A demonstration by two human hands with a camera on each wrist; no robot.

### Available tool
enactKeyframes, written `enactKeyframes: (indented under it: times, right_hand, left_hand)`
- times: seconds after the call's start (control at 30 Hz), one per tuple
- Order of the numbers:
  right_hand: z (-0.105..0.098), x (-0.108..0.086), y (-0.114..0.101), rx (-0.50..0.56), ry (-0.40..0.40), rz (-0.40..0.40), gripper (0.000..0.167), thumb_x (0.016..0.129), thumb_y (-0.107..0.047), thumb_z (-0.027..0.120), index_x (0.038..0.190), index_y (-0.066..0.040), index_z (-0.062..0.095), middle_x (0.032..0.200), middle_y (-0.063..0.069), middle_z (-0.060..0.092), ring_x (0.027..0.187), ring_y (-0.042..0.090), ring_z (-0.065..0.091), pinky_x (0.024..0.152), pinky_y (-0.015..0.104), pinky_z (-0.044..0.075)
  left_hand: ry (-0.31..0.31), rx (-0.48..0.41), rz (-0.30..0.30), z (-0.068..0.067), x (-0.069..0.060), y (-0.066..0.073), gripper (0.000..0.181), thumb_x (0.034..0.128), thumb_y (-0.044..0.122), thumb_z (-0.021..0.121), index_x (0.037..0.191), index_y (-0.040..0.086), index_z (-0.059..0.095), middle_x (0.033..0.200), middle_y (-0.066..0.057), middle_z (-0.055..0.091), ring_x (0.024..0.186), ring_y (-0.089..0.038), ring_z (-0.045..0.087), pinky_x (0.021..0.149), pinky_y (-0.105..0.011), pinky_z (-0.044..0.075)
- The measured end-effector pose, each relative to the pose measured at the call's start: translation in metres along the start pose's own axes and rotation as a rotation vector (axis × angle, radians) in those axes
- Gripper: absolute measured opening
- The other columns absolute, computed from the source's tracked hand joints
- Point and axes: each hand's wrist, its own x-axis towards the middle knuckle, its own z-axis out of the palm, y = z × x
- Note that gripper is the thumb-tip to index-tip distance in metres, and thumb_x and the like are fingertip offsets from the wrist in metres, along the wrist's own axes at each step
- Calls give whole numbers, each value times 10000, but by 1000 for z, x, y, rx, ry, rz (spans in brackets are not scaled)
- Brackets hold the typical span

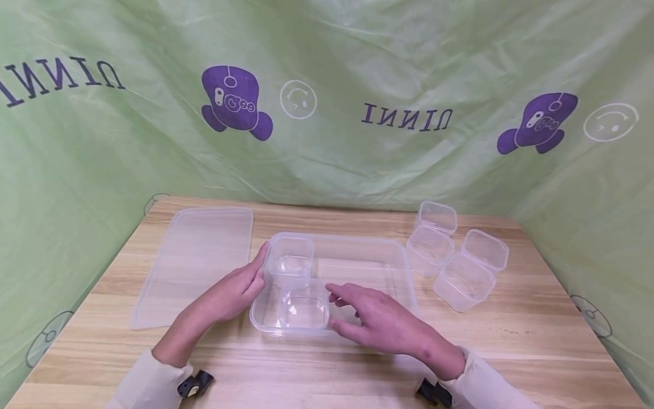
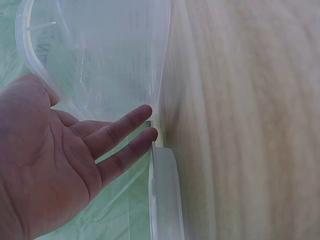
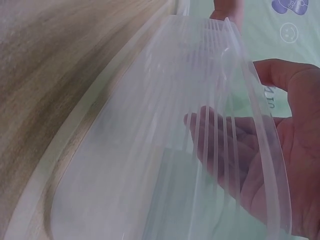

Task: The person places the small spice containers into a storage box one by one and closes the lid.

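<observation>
A large clear plastic container (image 1: pixel 357 241) lies lengthwise on the table. Inside it, at the left end, sit two small clear boxes, a rear box (image 1: pixel 292 253) and a front box (image 1: pixel 305 307). My left hand (image 1: pixel 237 289) rests against the container's left outer wall; the left wrist view shows its fingers extended, with the thumb partly hidden. Over the front part of the container, just right of the front box, my right hand (image 1: pixel 378 321) reaches in with fingers held out and nothing gripped. Through the clear wall the right wrist view shows those fingers (image 3: pixel 220 145) inside.
A flat translucent lid (image 1: pixel 199 261) lies left of the container. To its right stand several small clear boxes, including one at the back (image 1: pixel 437 217) and one nearest (image 1: pixel 464 284). A green printed curtain (image 1: pixel 327 165) surrounds the wooden table (image 1: pixel 531 341).
</observation>
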Motion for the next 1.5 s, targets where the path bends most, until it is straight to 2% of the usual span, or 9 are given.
enactKeyframes:
  times: [0.23, 0.6, 1.5]
  right_hand:
    - [1, 0, -2, -10, -2, -26, 580, 1051, -441, 578, 1506, -87, 514, 1304, -37, 665, 1172, 102, 638, 928, 365, 549]
    - [3, 1, -5, -33, 2, -68, 551, 1058, -460, 552, 1481, -106, 542, 1318, -6, 661, 1168, 113, 635, 988, 412, 527]
    - [1, 3, -4, -38, -47, -82, 534, 1053, -457, 560, 1479, -134, 556, 1378, -22, 631, 1224, 106, 604, 1055, 393, 487]
  left_hand:
    - [2, -3, 1, 1, 0, 0, 630, 1091, 170, 376, 1636, -7, 116, 1618, -236, 290, 1452, -358, 358, 1178, -514, 297]
    - [2, 1, 10, 0, 0, -1, 628, 1088, 168, 375, 1630, -22, 121, 1624, -225, 282, 1454, -352, 353, 1180, -511, 293]
    - [-5, 4, 6, 0, 1, -2, 637, 1087, 184, 363, 1638, -2, 102, 1627, -226, 273, 1454, -353, 355, 1183, -514, 292]
